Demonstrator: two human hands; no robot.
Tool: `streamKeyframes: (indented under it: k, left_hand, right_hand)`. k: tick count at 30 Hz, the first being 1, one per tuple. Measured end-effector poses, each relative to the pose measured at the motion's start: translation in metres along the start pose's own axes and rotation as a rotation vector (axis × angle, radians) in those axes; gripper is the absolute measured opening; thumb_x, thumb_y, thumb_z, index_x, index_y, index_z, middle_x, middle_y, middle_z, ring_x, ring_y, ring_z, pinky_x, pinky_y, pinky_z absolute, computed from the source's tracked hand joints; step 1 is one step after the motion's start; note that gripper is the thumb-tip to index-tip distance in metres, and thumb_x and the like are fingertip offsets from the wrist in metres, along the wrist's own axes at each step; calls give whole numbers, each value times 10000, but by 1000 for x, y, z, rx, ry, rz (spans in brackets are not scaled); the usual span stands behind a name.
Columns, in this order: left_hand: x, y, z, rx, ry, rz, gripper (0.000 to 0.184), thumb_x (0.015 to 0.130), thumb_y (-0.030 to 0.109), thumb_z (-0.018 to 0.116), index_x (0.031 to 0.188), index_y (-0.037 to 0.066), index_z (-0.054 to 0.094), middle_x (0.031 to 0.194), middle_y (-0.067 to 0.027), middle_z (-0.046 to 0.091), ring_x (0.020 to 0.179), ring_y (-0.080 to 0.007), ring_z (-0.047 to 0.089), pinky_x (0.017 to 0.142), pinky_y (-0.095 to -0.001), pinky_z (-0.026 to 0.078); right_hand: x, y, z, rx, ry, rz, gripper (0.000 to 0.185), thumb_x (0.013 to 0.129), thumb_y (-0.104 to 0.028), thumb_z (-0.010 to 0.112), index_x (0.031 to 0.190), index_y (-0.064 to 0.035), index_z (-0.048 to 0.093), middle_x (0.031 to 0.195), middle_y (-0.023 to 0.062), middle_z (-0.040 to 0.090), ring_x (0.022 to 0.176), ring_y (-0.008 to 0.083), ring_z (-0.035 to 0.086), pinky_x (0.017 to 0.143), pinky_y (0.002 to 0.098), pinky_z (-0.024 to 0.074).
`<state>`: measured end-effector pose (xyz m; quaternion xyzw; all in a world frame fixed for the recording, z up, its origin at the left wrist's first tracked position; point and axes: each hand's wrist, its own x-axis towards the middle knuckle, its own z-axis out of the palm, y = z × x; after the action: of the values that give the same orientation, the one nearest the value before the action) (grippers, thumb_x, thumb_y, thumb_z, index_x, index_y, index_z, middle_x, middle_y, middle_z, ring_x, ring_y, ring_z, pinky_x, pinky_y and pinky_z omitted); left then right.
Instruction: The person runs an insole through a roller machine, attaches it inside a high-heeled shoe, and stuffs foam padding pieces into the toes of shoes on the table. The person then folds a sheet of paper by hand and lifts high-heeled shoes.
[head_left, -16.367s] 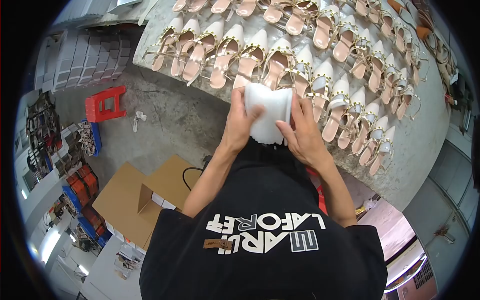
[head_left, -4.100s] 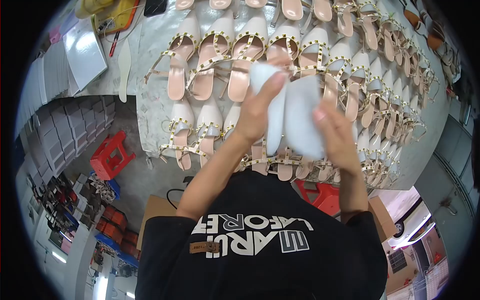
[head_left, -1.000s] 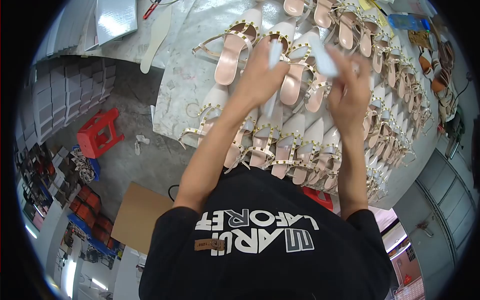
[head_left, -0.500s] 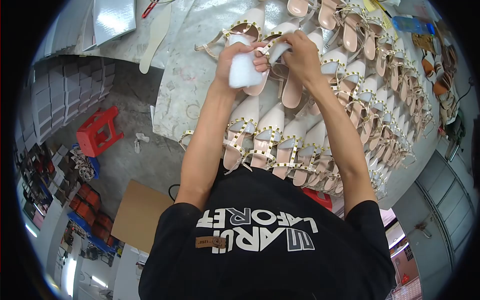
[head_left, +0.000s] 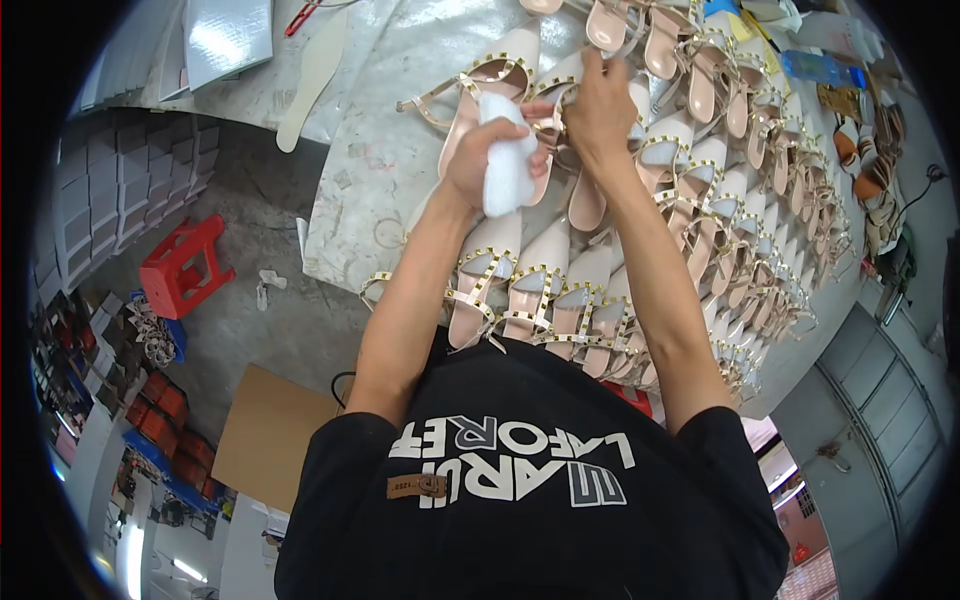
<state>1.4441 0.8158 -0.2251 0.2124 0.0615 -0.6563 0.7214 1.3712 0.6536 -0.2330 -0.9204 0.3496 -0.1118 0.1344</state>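
Observation:
My left hand (head_left: 485,155) is wrapped round a white padded piece (head_left: 508,172), held above the shoes; its fingertips reach a studded strap. My right hand (head_left: 603,112) is closed at the front part of a cream pointed shoe (head_left: 565,82), just right of my left hand. What its fingertips grip is hidden. Another cream shoe (head_left: 515,50) with gold studs lies behind my left hand. Nearer my body, a row of similar shoes (head_left: 487,240) has greyish-white stuffing in the toes.
More shoes cover the table (head_left: 345,200) to the right. A white sole-shaped sheet (head_left: 312,85) and a box (head_left: 228,40) lie at the left, a bottle (head_left: 820,68) at the upper right. A red stool (head_left: 185,268) and cardboard (head_left: 270,435) are below on the left.
The white pieces, earlier stacked between both hands, have been separated. Since half a second ago, the small piece at my right hand has gone out of sight, and that hand is over the shoe's front.

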Motion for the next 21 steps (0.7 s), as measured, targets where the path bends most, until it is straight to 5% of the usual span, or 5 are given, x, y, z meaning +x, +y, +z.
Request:
streamKeyframes:
  k: [6, 12, 16, 19, 21]
  left_hand:
    - [6, -13, -2, 27, 78, 30, 756, 810, 116, 570, 1489, 32, 249, 926, -162, 543, 692, -234, 580, 641, -360, 491]
    - [4, -15, -1, 60, 128, 54, 819, 817, 59, 532, 1548, 71, 162, 878, -153, 565, 624, -218, 557, 559, -339, 459]
    - [7, -9, 3, 180, 147, -2, 861, 781, 108, 528, 1566, 91, 176, 897, -150, 534, 672, -221, 540, 578, -324, 444]
    - [5, -15, 1, 283, 129, 68, 886, 781, 108, 537, 1580, 101, 156, 1076, -168, 550, 751, -256, 616, 631, -335, 498]
    - [-12, -17, 18, 415, 126, 188, 872, 780, 87, 545, 1573, 103, 184, 1170, -154, 545, 809, -270, 645, 656, -344, 513]
  right_hand:
    - [-12, 1, -4, -67, 73, -195, 443, 758, -14, 627, 1192, -92, 574, 1161, 188, 571, 1066, 402, 573, 833, 465, 533]
    - [3, -4, -5, -152, -98, -180, 278, 778, -26, 624, 1045, -65, 557, 1063, 148, 571, 915, 368, 617, 693, 460, 570]
    - [5, -3, 7, -232, 65, -210, 307, 716, -38, 696, 984, -50, 546, 1030, 176, 556, 867, 366, 621, 577, 421, 572]
    - [9, 2, -18, -96, -184, -206, 387, 792, -30, 647, 1164, -47, 545, 1160, 154, 560, 998, 380, 613, 803, 476, 562]
    - [6, 23, -60, 23, -76, -286, 418, 792, -52, 672, 1196, -61, 566, 1180, 166, 572, 1024, 372, 615, 829, 465, 550]
